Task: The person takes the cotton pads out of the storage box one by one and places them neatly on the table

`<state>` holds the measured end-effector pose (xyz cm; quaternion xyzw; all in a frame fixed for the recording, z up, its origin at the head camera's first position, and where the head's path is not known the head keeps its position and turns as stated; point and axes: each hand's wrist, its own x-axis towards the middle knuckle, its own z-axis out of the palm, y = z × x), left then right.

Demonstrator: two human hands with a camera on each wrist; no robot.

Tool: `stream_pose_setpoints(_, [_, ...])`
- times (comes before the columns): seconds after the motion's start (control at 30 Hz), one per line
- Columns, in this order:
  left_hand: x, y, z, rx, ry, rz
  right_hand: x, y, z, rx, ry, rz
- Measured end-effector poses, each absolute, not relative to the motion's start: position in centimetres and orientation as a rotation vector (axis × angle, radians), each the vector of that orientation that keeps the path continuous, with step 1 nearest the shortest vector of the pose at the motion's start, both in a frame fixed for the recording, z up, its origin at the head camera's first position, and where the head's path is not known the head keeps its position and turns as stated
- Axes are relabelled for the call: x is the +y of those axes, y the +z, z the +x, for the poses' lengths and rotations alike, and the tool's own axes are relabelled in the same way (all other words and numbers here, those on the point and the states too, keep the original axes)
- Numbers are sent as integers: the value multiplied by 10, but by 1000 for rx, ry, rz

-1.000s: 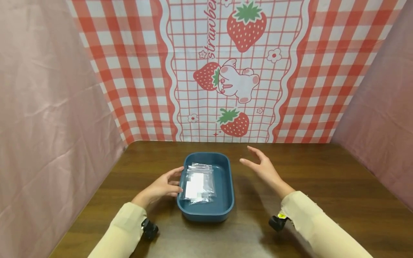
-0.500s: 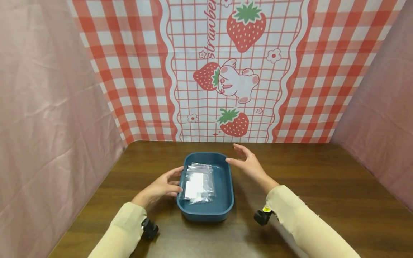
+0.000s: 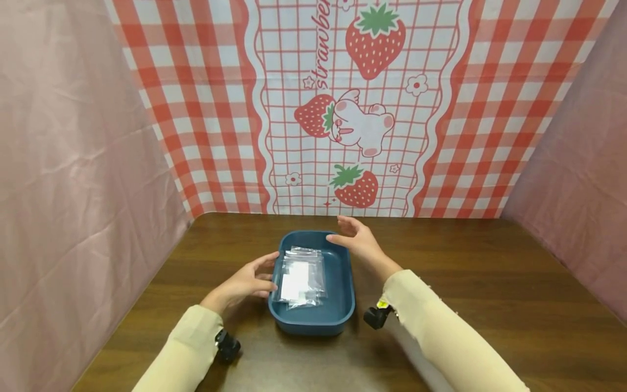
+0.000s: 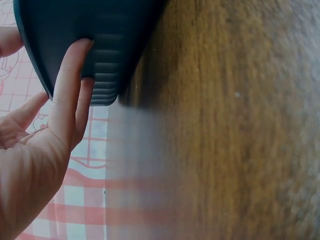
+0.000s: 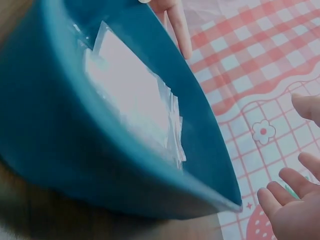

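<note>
A blue rectangular bin stands on the table with several clear zip-lock bags lying flat along its left side. My left hand is at the bin's left wall. In the left wrist view the fingers rest against the ribbed outer wall, nearly straight. Over the far right corner of the bin hovers my right hand, thumb and fingers spread, with nothing between them. The right wrist view has the bags inside the bin and the right hand beyond its far end.
The brown wooden table extends on both sides of the bin. A red-and-white strawberry cloth hangs behind its far edge. Pink curtains flank both sides. Each wrist carries a small black camera.
My right hand has moved left, from beside the bin to above its far right corner. The left hand, the bin and the bags have stayed put.
</note>
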<state>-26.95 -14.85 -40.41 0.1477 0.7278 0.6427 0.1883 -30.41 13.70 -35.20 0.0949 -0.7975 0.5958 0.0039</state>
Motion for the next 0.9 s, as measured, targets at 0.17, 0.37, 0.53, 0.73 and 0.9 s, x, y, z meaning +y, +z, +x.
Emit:
stream_pose_setpoints(0.17, [-148,-405,-270,2040,1821,421,122,-347,-306,-2520,1917,295])
stream_pose_setpoints(0.37, [-148,-405,-269,2037,1827,423,106,-354,-318,-2577,1884,301])
stream_pose_setpoints(0.53, [-151,-405,-269,2023,1831,437,93,-359,-320,-2649,1844,383])
stream_pose_setpoints(0.73, [-151,-404,-268,2023,1829,430,81,-366,-322,-2857,1686,666])
stream_pose_setpoints(0.9, [-150,-403,-269,2026,1829,425,77,-370,-323,-3038,1426,826])
